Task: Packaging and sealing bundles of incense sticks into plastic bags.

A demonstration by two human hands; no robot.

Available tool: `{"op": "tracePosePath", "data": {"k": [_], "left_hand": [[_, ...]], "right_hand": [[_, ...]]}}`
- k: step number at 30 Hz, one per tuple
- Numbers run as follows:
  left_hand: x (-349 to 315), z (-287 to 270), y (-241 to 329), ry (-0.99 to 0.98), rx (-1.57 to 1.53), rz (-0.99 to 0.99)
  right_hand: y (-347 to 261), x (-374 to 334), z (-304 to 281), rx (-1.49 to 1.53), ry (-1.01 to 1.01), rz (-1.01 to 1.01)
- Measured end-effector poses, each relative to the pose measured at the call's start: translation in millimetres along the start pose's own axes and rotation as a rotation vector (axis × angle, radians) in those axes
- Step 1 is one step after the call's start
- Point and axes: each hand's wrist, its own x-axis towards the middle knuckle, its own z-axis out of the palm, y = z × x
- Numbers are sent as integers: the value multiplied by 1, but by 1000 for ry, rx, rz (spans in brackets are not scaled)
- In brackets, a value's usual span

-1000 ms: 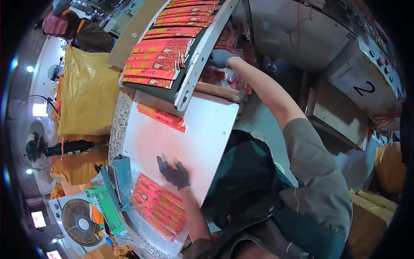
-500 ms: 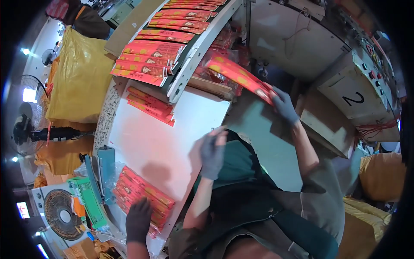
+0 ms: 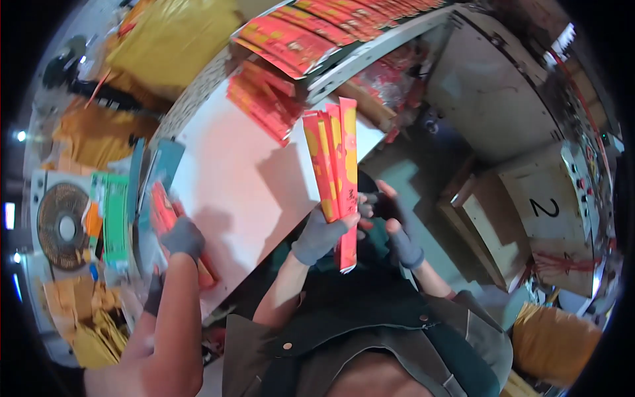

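Near the middle, my left hand (image 3: 316,237) in a grey fingertip-less glove is closed around a small bundle of long, slim red packets (image 3: 346,159) with yellow patterns. They stand almost upright, fanned slightly at the top, one reaching lower than the others. Just right of them my right hand (image 3: 403,241), gloved alike, is open with thumb and fingers apart, holding nothing. Beyond the bundle, more red packets (image 3: 261,102) lie in a loose pile on the white tabletop (image 3: 225,172).
A co-worker's gloved hand (image 3: 184,238) holds red packets at the table's left. Behind the table, a machine rail (image 3: 377,56) runs beside a row of packets (image 3: 291,43). At right stand a control box (image 3: 542,205) and a wooden chute (image 3: 486,231). A fan (image 3: 66,228) is far left.
My right hand has come in from the right and let go of its packet; my left hand, empty before, now grips several. The view has turned. The co-worker has lifted packets off the table.
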Motion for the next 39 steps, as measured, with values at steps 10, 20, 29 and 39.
{"op": "tracePosePath", "data": {"k": [10, 20, 29, 39], "left_hand": [[-109, -70, -51, 283, -230, 9], [-116, -72, -65, 342, -257, 97], [-116, -73, -69, 330, -242, 82], [-116, -82, -78, 252, -68, 114]], "right_hand": [[60, 11, 86, 244, -149, 373], [70, -2, 100, 237, -95, 394], [63, 0, 110, 259, -90, 342], [67, 4, 104, 195, -60, 254]]}}
